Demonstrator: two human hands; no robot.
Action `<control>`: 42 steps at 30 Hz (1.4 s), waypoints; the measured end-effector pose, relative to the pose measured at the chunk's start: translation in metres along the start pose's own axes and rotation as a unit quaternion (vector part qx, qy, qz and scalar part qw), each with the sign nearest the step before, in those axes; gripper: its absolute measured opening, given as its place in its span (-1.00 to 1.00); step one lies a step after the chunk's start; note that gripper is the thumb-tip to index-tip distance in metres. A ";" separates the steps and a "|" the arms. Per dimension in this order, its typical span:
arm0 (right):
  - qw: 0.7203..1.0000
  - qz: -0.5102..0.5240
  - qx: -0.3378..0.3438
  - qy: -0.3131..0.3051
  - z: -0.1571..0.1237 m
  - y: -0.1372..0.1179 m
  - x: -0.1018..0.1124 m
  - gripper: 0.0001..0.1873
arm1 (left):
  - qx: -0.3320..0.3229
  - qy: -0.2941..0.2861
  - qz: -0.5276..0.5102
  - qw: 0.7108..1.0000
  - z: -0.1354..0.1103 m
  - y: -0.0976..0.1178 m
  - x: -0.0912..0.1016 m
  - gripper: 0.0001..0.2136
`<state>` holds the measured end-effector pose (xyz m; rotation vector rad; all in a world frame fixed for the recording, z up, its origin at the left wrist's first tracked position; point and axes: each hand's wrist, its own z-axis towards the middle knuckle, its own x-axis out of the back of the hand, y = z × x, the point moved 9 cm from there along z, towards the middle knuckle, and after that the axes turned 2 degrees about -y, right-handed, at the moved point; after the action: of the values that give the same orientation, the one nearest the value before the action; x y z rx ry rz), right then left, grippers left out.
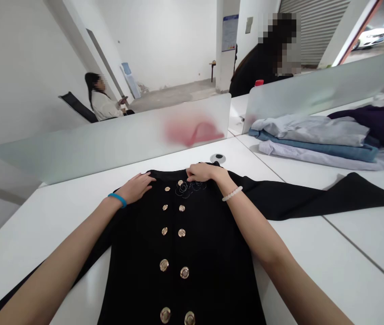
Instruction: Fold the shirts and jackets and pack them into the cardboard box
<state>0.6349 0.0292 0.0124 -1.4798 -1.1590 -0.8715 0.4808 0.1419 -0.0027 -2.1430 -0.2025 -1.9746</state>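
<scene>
Black garment (pixel 212 253) with gold buttons (pixel 181 233) on a white bench (pixel 9 253).
Pale loops (pixel 187 195) are traced near the neckline; a blue band (pixel 117 198) and white beads (pixel 232 193) are worn. By the bench's far edge, a frosted panel (pixel 110 149) is tinged red; toward the right, stacked clothes (pixel 314 143) are seen in pale grey, blue and white-lilac stripes, beside dark purple cloth (pixel 375 124).
</scene>
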 end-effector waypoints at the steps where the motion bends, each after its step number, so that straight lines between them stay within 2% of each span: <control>1: 1.000 0.001 -0.007 -0.007 0.000 0.002 -0.002 -0.83 | 0.002 -0.006 0.009 1.000 0.003 0.001 -0.002 -0.64; 3: 1.000 0.004 -0.017 -0.019 0.001 0.006 -0.006 -0.84 | 0.002 -0.019 0.042 0.999 0.010 0.002 -0.001 -0.63; 7: 1.000 0.004 -0.015 -0.018 0.002 0.010 -0.009 -0.83 | -0.005 -0.044 0.087 0.995 0.021 0.006 0.013 -0.57; 10: 1.000 -0.002 -0.013 -0.008 0.003 0.010 -0.008 -0.82 | -0.030 -0.065 0.055 0.996 0.024 0.017 0.020 -0.62; 14: 1.000 -0.008 -0.011 0.000 0.004 0.008 -0.009 -0.82 | -0.068 -0.056 -0.037 0.995 0.024 0.035 0.025 -0.73; 16: 1.000 -0.009 -0.008 0.006 0.005 0.007 -0.008 -0.81 | -0.043 -0.059 -0.084 0.994 0.024 0.033 0.021 -0.73; 19: 0.999 -0.018 0.004 0.027 0.008 0.004 -0.008 -0.78 | 0.032 -0.062 -0.111 0.991 0.025 0.019 0.011 -0.71; 24: 0.994 -0.068 -0.012 0.086 0.017 0.010 -0.014 -0.71 | 0.036 0.035 -0.116 0.992 0.031 0.014 0.005 -0.73; 29: 0.982 -0.064 0.005 0.179 0.022 0.015 -0.021 -0.71 | 0.098 0.140 -0.134 0.976 0.025 0.005 -0.006 -0.72; 34: 0.977 -0.042 0.012 0.211 0.020 0.018 -0.010 -0.68 | 0.102 0.170 -0.146 0.969 0.017 0.000 -0.013 -0.68; 36: 0.976 -0.040 -0.028 0.214 0.009 0.032 0.005 -0.67 | 0.109 0.176 -0.150 0.967 0.012 -0.006 -0.015 -0.66; 38: 0.967 -0.040 -0.109 0.227 -0.016 0.061 0.022 -0.66 | 0.120 0.179 -0.152 0.965 0.004 -0.012 -0.018 -0.65; 40: 0.951 -0.044 -0.197 0.233 -0.059 0.097 0.032 -0.64 | 0.134 0.179 -0.150 0.963 -0.006 -0.017 -0.021 -0.64; 42: 0.937 -0.047 -0.263 0.226 -0.113 0.130 0.028 -0.61 | 0.147 0.176 -0.146 0.962 -0.017 -0.020 -0.022 -0.64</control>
<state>0.7725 -0.0775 0.0268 -1.5258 -0.6798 -1.5846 0.4575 0.1578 -0.0222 -1.6205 -0.7343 -2.2727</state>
